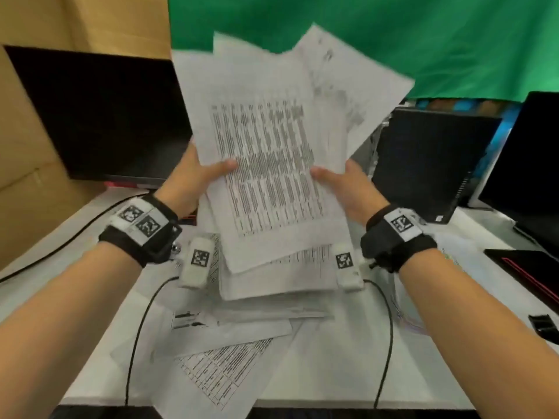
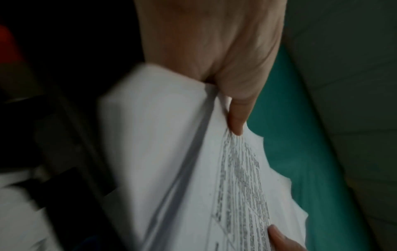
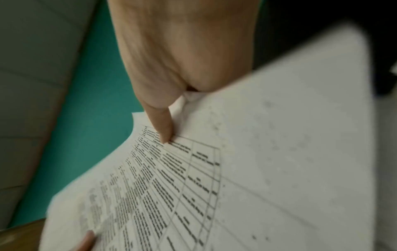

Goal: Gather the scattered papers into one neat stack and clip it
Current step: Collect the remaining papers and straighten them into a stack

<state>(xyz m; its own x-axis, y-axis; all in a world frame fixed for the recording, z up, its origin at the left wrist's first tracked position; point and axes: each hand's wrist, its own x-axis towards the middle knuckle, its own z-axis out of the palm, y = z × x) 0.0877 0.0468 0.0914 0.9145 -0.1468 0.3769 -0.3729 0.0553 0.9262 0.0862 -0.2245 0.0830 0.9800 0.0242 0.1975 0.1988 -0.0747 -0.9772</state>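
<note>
A fanned, uneven bundle of printed sheets (image 1: pixel 272 140) is held upright above the desk. My left hand (image 1: pixel 199 173) grips its left edge, thumb on the front page. My right hand (image 1: pixel 341 182) grips the right edge the same way. In the left wrist view my left hand (image 2: pixel 232 105) pinches the bundle of sheets (image 2: pixel 171 152). In the right wrist view my right hand (image 3: pixel 169 110) pinches the bundle of sheets (image 3: pixel 236 169), its thumb on the printed table. More loose papers (image 1: pixel 230 343) lie skewed on the white desk (image 1: pixel 332 367) below. A black binder clip (image 1: pixel 543 323) sits at the right edge.
A dark monitor (image 1: pixel 99 116) stands at the back left before a cardboard wall (image 1: pixel 27 176). A black notebook (image 1: pixel 423 164) and a second screen (image 1: pixel 526 164) stand at the right. A green cloth (image 1: pixel 393 34) hangs behind. Two cables (image 1: pixel 139 328) run down the desk.
</note>
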